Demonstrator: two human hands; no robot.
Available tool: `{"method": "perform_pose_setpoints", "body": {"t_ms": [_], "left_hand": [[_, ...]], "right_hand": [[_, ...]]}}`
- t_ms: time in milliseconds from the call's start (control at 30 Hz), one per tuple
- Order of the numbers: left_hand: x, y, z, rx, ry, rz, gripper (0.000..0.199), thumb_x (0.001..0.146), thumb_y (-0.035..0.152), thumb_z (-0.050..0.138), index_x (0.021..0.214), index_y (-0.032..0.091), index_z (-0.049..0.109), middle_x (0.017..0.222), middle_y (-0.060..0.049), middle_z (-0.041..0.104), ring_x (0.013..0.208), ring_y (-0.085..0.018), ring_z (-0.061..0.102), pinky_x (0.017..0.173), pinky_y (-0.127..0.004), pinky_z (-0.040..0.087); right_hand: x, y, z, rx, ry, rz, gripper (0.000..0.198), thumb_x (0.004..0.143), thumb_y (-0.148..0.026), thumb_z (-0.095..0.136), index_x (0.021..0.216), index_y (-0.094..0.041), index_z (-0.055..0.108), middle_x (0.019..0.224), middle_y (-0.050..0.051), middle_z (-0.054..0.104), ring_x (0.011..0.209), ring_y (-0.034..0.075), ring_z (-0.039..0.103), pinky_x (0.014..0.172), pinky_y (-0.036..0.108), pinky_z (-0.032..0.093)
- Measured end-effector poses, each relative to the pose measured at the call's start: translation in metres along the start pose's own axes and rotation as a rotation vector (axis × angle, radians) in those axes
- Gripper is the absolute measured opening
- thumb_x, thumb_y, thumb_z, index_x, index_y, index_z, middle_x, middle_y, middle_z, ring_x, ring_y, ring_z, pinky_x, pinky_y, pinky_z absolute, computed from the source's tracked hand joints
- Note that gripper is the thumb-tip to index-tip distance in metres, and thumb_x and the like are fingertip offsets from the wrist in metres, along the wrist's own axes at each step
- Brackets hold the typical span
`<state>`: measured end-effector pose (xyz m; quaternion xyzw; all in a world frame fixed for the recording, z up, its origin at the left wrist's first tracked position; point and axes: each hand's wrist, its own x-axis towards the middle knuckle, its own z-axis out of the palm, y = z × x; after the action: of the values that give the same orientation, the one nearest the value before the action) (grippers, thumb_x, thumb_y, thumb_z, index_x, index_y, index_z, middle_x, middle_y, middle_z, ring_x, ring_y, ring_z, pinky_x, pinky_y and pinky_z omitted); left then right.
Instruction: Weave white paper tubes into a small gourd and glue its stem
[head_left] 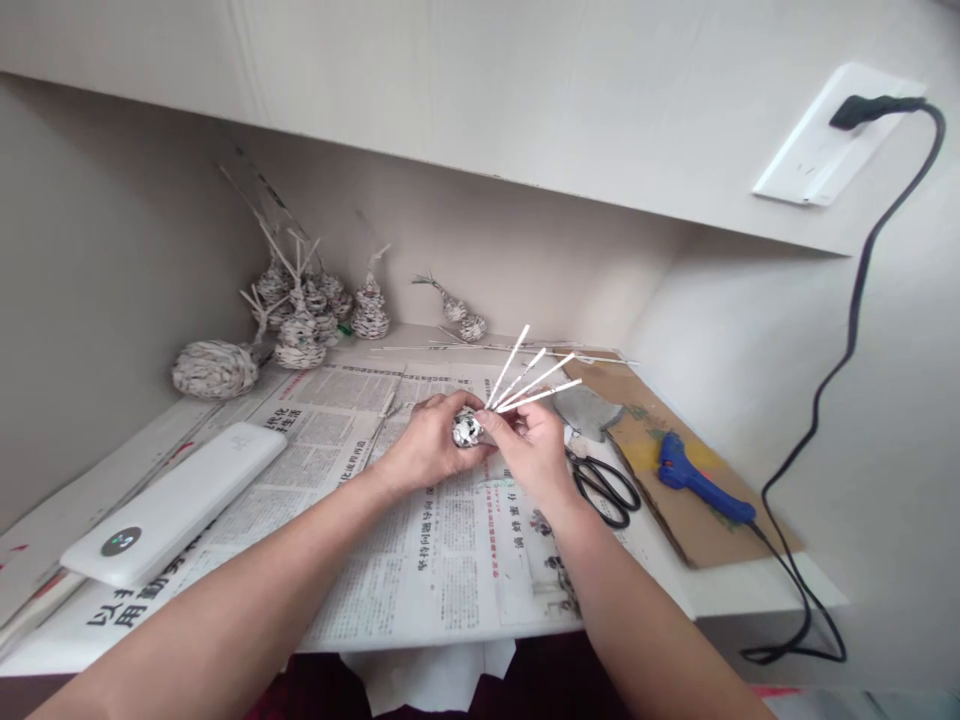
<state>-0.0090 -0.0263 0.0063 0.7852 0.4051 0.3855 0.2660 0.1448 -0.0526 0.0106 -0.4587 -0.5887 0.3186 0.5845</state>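
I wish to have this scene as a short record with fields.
Left hand: grips small woven piece
Right hand: fingers at the base of its white strips
Strips visible: four, fanned out
Right side: scissors; blue glue gun on cardboard
Plugged in: black cord, wall socket
Left side: white device
Back left: gourd-shaped woven pieces
Under work: newspaper

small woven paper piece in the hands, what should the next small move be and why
Probably bend one of the four paper strips across its neighbour with the right hand, while the left hand steadies the small woven paper piece: the strips' ends fan out loose, and the right hand is already at their base.
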Motion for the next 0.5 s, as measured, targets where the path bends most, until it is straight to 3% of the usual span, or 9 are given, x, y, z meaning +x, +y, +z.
{"method": "perform_pose_setpoints", "body": {"t_ms": [167, 300, 367, 500], "left_hand": [[0.005, -0.002, -0.011, -0.639, -0.061, -0.187, 0.05, 0.063, 0.036, 0.083, 0.104, 0.017, 0.062, 0.089, -0.003, 0.067, 0.076, -0.018, 0.062, 0.071, -0.028, 0.048], [0.01, -0.007, -0.015, -1.091, -0.051, -0.25, 0.053, 0.069, 0.042, 0.08, 0.113, 0.016, 0.063, 0.1, -0.009, 0.069, 0.085, -0.02, 0.065, 0.077, -0.033, 0.053], [0.011, -0.009, -0.015, -1.208, -0.058, -0.245, 0.052, 0.074, 0.044, 0.076, 0.116, 0.017, 0.062, 0.103, -0.01, 0.068, 0.09, -0.021, 0.065, 0.079, -0.036, 0.054], [0.011, -0.012, -0.016, -1.275, -0.094, -0.273, 0.047, 0.079, 0.037, 0.073, 0.121, 0.02, 0.06, 0.101, -0.008, 0.067, 0.088, -0.02, 0.066, 0.081, -0.037, 0.054]], "right_hand": [[0.009, 0.001, -0.008, 0.17, -0.049, 0.019, 0.034, 0.078, -0.052, 0.068, 0.093, -0.022, 0.068, 0.092, 0.004, 0.068, 0.071, 0.015, 0.058, 0.057, 0.026, 0.043], [0.012, 0.01, -0.009, 0.192, 0.023, 0.114, 0.032, 0.072, -0.05, 0.075, 0.074, -0.021, 0.063, 0.067, -0.002, 0.059, 0.054, 0.01, 0.044, 0.049, 0.024, 0.033], [0.012, 0.015, -0.007, 0.216, 0.006, 0.145, 0.035, 0.071, -0.05, 0.075, 0.066, -0.02, 0.057, 0.057, -0.005, 0.05, 0.049, 0.009, 0.038, 0.048, 0.024, 0.03], [0.01, 0.019, -0.006, 0.228, -0.062, 0.146, 0.038, 0.075, -0.054, 0.071, 0.065, -0.02, 0.057, 0.057, -0.005, 0.048, 0.048, 0.008, 0.035, 0.047, 0.024, 0.027]]}}
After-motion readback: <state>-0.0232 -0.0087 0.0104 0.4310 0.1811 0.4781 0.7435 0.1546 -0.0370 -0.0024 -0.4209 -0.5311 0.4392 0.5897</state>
